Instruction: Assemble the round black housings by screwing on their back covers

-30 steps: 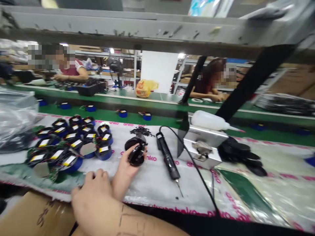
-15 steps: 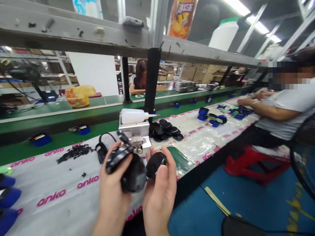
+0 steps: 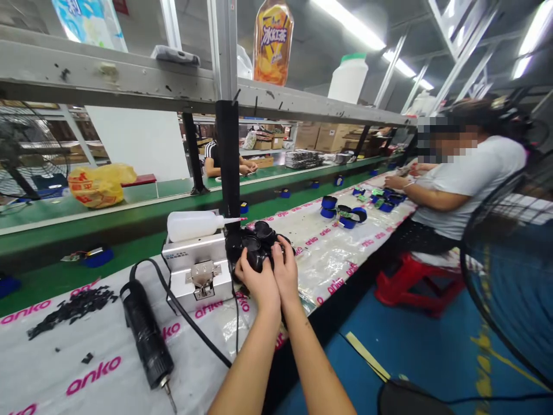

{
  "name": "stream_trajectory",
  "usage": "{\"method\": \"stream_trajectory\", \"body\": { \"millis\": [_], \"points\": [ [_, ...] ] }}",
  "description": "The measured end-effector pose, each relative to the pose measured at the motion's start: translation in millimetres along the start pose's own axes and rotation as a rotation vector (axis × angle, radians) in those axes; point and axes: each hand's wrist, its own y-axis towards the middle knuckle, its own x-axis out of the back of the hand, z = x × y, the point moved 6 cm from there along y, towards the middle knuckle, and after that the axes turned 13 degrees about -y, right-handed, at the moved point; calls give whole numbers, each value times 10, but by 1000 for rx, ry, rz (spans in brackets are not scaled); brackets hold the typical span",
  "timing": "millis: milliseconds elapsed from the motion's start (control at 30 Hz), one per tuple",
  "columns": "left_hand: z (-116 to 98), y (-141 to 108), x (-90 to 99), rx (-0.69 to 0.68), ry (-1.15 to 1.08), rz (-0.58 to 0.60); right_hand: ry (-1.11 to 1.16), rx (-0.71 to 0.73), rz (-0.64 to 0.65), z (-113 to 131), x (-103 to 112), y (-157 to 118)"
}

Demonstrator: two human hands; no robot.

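My left hand (image 3: 259,281) and my right hand (image 3: 285,268) are side by side at the pile of black round parts (image 3: 264,231), beside the silver metal box (image 3: 196,262). Both have their fingers curled around black round parts; how many they hold is hidden by the hands and the pile. On top of the silver box lies a white squeeze bottle (image 3: 194,225) with a thin pink-tipped nozzle. A black electric screwdriver (image 3: 149,340) rests on the white anko-printed sheet (image 3: 190,351), its cable curving toward my left forearm.
Small black scraps (image 3: 78,308) lie at the left. Blue round units (image 3: 345,218) are further right on the sheet. A person in a white shirt (image 3: 479,167) sits at the right by a fan (image 3: 510,271) and a red stool (image 3: 415,282). A post (image 3: 227,161) rises behind the silver box.
Both hands have moved forward to the black pile and closer together. The view has turned right, and the screwdriver, earlier mostly behind my left hand, now shows in full on the sheet.
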Motion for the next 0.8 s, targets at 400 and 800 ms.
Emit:
{"method": "stream_trajectory", "body": {
  "millis": [400, 800],
  "points": [
    [-174, -17, 0, -97, 733, 425, -488, 177, -32, -305, 58, -171],
    [-428, -614, 523, -392, 1227, 738, -618, 323, 149, -45, 239, -543]
  ]
}}
